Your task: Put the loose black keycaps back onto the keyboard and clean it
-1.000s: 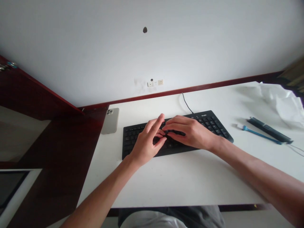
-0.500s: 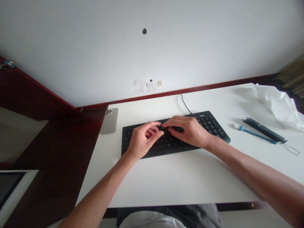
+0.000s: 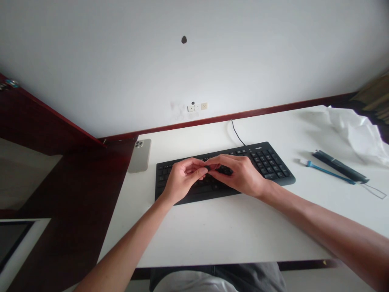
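Observation:
A black keyboard (image 3: 273, 162) lies at a slant on the white table, its middle keys hidden under my hands. Over those keys, my left hand (image 3: 182, 178) pinches a small black keycap (image 3: 208, 167) between thumb and forefinger. My right hand (image 3: 240, 172) meets it from the other side, its thumb and forefinger closed on the same keycap. The fingertips of both hands nearly touch and cover most of the piece.
To the left lies a phone (image 3: 140, 156), camera side up. On the right are a blue cleaning brush (image 3: 330, 172), a black long folded item (image 3: 340, 166) and a crumpled white bag (image 3: 355, 134). The keyboard's cable (image 3: 236, 132) runs to the table's back edge.
My right hand has moved slightly down and left, and its fingers have closed. The two hands' fingertips have come together, and the keycap now shows between them.

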`<action>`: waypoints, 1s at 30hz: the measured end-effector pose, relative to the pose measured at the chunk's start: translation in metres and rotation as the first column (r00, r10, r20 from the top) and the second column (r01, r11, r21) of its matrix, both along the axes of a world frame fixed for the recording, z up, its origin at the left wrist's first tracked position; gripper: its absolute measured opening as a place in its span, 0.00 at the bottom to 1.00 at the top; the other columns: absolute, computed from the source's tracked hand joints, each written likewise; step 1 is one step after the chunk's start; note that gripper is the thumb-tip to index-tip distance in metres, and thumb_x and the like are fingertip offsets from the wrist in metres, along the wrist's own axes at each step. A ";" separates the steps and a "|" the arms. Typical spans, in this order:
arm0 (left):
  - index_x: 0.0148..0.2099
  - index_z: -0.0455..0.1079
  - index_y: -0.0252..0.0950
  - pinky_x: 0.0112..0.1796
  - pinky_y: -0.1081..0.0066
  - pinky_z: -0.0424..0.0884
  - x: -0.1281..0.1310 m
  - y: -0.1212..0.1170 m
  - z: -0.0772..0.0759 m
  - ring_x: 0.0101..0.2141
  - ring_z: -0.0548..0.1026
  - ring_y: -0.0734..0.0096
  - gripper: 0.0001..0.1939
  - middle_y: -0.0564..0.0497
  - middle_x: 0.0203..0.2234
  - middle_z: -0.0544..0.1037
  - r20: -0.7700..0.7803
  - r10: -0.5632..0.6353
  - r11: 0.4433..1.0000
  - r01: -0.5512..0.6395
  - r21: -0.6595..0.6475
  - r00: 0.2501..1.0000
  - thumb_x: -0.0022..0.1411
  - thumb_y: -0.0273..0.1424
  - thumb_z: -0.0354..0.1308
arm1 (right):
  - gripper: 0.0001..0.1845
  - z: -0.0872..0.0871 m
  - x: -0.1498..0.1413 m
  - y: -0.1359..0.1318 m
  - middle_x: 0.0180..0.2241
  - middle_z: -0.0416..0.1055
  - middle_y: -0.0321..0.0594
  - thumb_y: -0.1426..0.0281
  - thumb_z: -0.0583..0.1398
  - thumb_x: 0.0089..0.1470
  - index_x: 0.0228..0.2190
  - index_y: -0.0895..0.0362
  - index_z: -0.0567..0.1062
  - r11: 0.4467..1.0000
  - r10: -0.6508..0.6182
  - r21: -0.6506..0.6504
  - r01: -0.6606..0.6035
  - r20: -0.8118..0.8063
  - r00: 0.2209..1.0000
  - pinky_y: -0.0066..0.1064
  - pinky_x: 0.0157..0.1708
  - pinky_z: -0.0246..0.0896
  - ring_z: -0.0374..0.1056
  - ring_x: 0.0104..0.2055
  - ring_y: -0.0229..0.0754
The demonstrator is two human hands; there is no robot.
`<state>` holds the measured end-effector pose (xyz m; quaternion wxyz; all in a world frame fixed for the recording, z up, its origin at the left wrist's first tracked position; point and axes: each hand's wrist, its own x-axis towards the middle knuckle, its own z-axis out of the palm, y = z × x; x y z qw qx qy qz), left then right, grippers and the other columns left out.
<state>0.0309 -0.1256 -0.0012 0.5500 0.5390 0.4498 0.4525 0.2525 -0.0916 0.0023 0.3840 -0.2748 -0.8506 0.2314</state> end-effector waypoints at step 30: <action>0.41 0.80 0.32 0.36 0.72 0.80 0.000 -0.003 0.005 0.33 0.83 0.68 0.18 0.44 0.32 0.85 -0.009 -0.079 0.995 0.078 -0.055 0.997 0.67 0.44 0.66 | 0.10 0.003 0.003 0.005 0.35 0.82 0.39 0.62 0.67 0.62 0.40 0.56 0.83 0.993 -0.003 -0.115 -0.005 -0.076 0.997 0.27 0.35 0.73 0.79 0.35 0.40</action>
